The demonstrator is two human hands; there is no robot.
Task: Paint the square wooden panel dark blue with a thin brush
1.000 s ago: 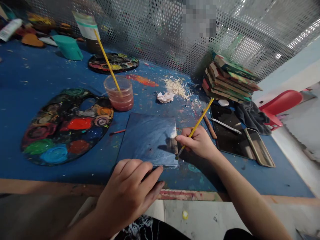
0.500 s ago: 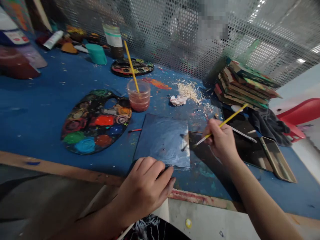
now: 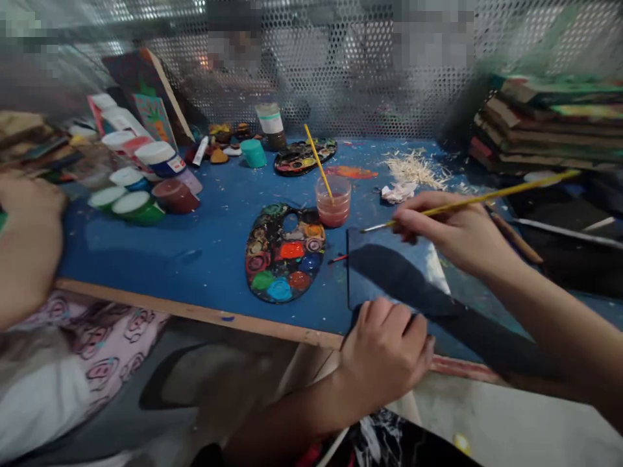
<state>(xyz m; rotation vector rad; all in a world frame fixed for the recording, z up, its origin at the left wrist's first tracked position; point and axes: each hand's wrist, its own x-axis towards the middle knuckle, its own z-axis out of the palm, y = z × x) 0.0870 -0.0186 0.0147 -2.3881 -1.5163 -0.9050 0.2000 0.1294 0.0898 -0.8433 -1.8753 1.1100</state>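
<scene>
My right hand (image 3: 448, 230) pinches a thin paintbrush (image 3: 511, 192) with a yellow handle. Its bristle tip points left, over the far-left corner of a small blue-grey painted board (image 3: 367, 285); whether it touches cannot be told. A whitish patch marks the board's right side, and the arm's shadow crosses the surface. My left hand (image 3: 387, 347) is curled at the board's near edge, thumb hidden. Left of the board lies a paint palette (image 3: 287, 259) with red, green, blue and orange paint. Behind it, a clear cup (image 3: 333, 204) of pinkish water holds another yellow-handled brush (image 3: 318, 161).
Paint pots (image 3: 139, 207) and bottles crowd the left, near another person's arm (image 3: 29, 240). Farther back are a second palette (image 3: 306, 157), a teal cup (image 3: 254, 154) and wood shavings (image 3: 416, 168). Stacked boards (image 3: 545, 123) stand right, before a perforated metal screen (image 3: 360, 78).
The view has swung left, bringing the paint pots and another person's arm into sight. My right hand has carried the brush from beside the board's right edge to above its far-left corner.
</scene>
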